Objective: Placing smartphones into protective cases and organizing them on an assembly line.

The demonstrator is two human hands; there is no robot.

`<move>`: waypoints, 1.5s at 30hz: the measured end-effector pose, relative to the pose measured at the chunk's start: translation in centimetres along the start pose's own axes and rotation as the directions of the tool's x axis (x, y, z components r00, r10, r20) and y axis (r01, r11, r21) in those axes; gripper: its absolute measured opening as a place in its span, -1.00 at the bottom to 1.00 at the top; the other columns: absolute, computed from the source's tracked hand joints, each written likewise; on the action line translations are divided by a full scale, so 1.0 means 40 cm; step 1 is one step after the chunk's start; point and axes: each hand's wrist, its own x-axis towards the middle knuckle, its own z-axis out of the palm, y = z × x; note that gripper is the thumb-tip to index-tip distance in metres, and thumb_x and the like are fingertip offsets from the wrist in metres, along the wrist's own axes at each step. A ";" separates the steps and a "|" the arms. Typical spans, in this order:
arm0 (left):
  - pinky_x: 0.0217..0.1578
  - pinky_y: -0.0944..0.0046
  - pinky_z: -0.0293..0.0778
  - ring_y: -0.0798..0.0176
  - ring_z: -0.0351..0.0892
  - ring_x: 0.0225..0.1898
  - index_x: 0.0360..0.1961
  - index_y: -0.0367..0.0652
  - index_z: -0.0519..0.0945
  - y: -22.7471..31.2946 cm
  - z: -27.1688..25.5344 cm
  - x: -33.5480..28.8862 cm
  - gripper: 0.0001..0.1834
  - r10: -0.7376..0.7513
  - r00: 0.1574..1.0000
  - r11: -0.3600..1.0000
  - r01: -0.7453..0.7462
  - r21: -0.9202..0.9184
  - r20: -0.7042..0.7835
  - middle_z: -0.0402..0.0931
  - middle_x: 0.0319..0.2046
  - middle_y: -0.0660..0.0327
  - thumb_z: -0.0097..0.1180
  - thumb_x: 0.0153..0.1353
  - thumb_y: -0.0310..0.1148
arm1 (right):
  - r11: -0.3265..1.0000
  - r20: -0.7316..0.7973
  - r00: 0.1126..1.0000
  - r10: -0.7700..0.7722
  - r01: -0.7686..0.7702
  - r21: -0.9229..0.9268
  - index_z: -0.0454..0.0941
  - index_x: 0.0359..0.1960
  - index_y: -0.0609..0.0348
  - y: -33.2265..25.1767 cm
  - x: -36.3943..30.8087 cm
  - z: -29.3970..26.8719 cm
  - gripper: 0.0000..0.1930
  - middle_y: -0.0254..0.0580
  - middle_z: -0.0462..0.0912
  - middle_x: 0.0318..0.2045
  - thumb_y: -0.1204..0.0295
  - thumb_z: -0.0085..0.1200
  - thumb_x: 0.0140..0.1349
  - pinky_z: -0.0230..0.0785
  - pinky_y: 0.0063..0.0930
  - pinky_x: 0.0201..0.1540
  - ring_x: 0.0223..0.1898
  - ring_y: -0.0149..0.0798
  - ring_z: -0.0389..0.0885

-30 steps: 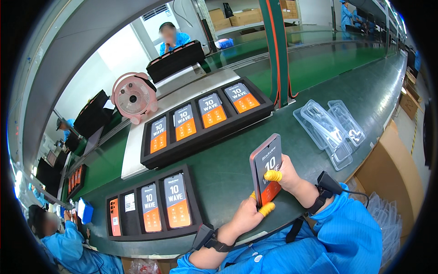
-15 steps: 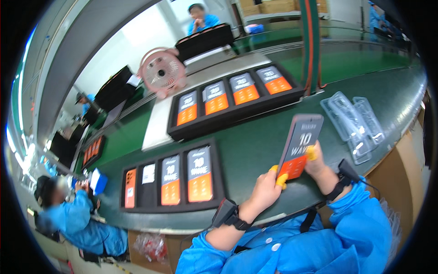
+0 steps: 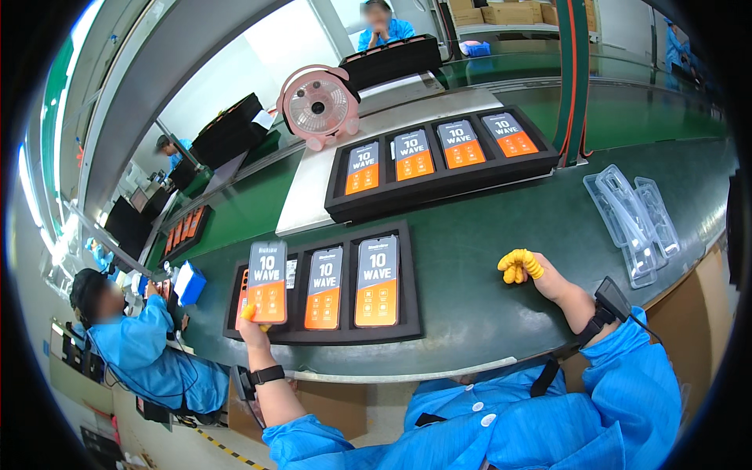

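Observation:
My left hand (image 3: 254,330), with yellow finger covers, grips the lower end of a smartphone (image 3: 269,280) with a grey and orange front. That phone is above the left part of a near black foam tray (image 3: 407,333), partly covering a white label and an orange-backed phone (image 3: 242,290). To its right, two similar phones, a middle one (image 3: 323,290) and a right one (image 3: 377,280), lie face up in their slots. My right hand (image 3: 536,272) hovers over the green table at the right, away from the trays. Its yellow-covered fingers are curled in, and I see nothing in them.
Behind, a second black tray (image 3: 439,185) holds several phones on a white board (image 3: 301,196), beside a pink fan (image 3: 317,106). Clear plastic trays (image 3: 633,223) lie at the right. A green post (image 3: 573,78) rises behind. A co-worker (image 3: 129,329) sits at the left.
My left hand has carried the phone leftward from the right side to above the near tray. My right hand has let go of it and stays at the right. The view has shifted.

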 end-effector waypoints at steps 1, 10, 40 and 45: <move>-0.72 0.51 0.26 0.41 0.45 -0.64 -0.21 -0.22 0.50 -0.017 -0.054 0.016 -0.70 -0.007 1.000 1.000 0.006 0.007 0.019 0.56 -0.45 0.19 -0.07 0.13 -0.25 | 1.000 -0.001 1.000 0.010 -0.010 -0.003 0.52 -0.20 0.20 -0.003 0.000 0.001 -0.35 -0.38 0.51 -0.47 -0.19 -0.29 0.22 0.16 -0.68 -0.35 -0.47 -0.54 0.31; -0.42 0.33 0.38 0.23 0.50 -0.37 -0.27 -0.32 0.48 -0.100 -0.126 0.084 -0.74 0.077 0.989 0.890 -0.012 0.455 -0.124 0.51 -0.32 0.09 -0.07 0.17 -0.31 | 0.999 0.003 1.000 0.025 -0.025 -0.028 0.52 -0.21 0.21 -0.012 -0.009 0.001 -0.42 -0.36 0.52 -0.46 -0.11 -0.26 0.26 0.21 -0.67 -0.30 -0.45 -0.52 0.34; -0.02 0.24 0.32 0.25 0.42 -0.08 0.02 -0.30 0.45 0.135 -0.132 0.186 -0.36 -0.392 0.915 0.638 0.201 0.743 0.089 0.50 -0.12 0.08 0.20 0.03 -0.04 | 0.277 -0.445 0.439 -0.781 -0.396 -0.876 0.58 -0.38 0.09 -0.144 -0.202 -0.326 -0.85 -0.10 0.57 -0.42 0.42 0.16 -0.05 0.38 -0.21 -0.23 -0.32 -0.02 0.53; -0.11 0.23 0.35 0.22 0.45 -0.16 -0.03 -0.33 0.47 0.094 0.230 -0.072 -0.42 0.014 0.947 0.884 -0.163 0.438 0.322 0.51 -0.19 0.07 0.18 0.05 -0.08 | 0.620 0.006 0.958 -0.287 0.191 -0.761 0.57 -0.35 0.06 -0.143 -0.173 -0.085 -0.85 -0.20 0.57 -0.36 0.38 0.12 0.00 0.37 -0.29 -0.22 -0.27 -0.13 0.52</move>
